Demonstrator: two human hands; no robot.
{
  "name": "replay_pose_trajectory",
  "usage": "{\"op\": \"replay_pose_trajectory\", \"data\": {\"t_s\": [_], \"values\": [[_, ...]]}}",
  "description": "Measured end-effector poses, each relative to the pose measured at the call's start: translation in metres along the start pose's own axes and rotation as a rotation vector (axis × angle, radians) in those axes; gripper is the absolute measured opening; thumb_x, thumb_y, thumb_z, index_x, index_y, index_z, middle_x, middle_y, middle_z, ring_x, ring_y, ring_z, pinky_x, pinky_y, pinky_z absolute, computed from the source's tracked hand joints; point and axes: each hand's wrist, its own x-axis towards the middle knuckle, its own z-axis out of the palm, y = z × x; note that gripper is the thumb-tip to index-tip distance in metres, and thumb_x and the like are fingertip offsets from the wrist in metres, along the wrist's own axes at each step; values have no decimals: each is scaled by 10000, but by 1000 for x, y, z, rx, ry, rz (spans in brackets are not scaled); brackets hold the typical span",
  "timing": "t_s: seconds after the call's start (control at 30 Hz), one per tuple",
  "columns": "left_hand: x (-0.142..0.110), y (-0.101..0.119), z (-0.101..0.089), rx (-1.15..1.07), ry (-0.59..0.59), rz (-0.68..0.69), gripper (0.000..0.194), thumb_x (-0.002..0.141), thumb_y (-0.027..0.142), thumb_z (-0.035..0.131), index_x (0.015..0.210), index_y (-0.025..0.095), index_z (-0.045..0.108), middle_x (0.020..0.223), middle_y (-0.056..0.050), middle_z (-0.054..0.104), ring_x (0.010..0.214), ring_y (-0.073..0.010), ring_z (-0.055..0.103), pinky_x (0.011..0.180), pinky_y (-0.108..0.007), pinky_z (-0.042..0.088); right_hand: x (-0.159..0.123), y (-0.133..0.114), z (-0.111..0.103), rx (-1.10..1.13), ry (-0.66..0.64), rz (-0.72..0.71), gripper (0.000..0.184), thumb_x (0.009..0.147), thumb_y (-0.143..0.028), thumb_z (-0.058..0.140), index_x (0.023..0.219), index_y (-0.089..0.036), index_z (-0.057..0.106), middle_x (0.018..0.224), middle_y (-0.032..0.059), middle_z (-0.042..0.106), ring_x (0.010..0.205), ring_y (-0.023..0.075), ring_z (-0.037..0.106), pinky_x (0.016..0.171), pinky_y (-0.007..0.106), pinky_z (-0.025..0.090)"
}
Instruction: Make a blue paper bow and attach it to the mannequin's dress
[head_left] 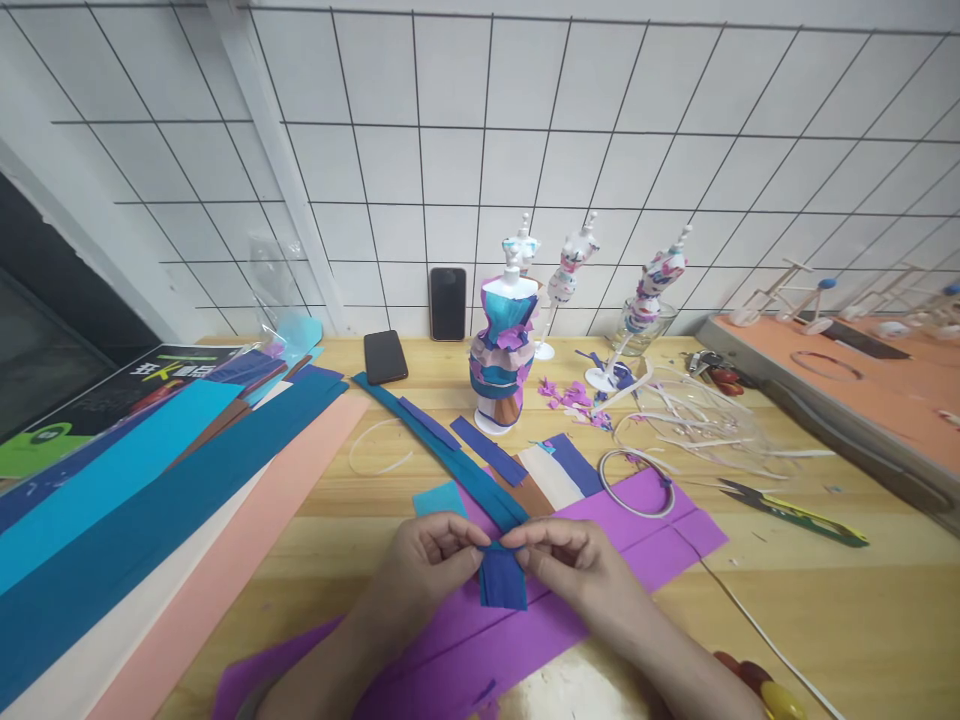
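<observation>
Blue folded piece with teal edges [504,582]: near the front of the wooden tabletop [757,610], over the purple sheet [630,545], its lower end pointing toward the person.
Left hand [427,570]: grip together, thumb and fingertips pinching the upper left edge of the piece.
Right hand [581,575]: grip together, pinching the upper right edge, opposite the left.
Long teal strip [442,455]: runs diagonally from the back left to the hands; whether it joins the folded piece cannot be told.
Narrow dark-blue strip [489,450]: just right of the teal strip.
Silvery round wire coil [602,487]: resting partly on the purple sheet, beyond the right hand.
Black-and-green snips [795,514]: at right, well apart from the hands.
White miniature dress form in teal, purple and blue layers [504,345]: upright toward the back; three smaller decorated forms stand behind it and to its right.
Black phones: one lies flat [385,357]; another [448,304] leans against the white tiled wall [390,160].
</observation>
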Motion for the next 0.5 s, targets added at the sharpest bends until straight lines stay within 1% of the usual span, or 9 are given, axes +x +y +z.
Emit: {"op": "replay_pose_trajectory", "data": {"t_s": [0.2,0.3,0.4,0.5], "values": [[-2,-1,-5,0,-55,28,90,682,205,610,739,142,641,622,4,619,601,-112,517,583,-212,368,-2,-9,-2,-74,-38,8,207,730,-348,611,802,-179,706,692,34,699,618,153,600,576,255,445],[-3,1,-5,37,-63,52,106,713,220,584,738,144,654,595,15,597,595,-107,505,576,-204,361,-3,-12,-3,-101,-51,2,217,745,-351,595,821,-182,708,718,38,698,659,161,602,603,257,447],[-3,3,-3,111,-38,40,128,705,259,598,699,142,650,582,9,598,570,-111,504,545,-206,358,-3,-12,-1,-101,-55,-15,204,747,-350,603,798,-187,713,738,43,697,683,166,603,624,262,454],[-3,3,0,149,-10,35,102,663,245,634,649,144,626,569,10,594,546,-108,501,527,-207,361,-2,-10,3,-103,-58,-45,194,749,-339,607,791,-181,711,713,45,678,645,157,586,586,259,453]]}}
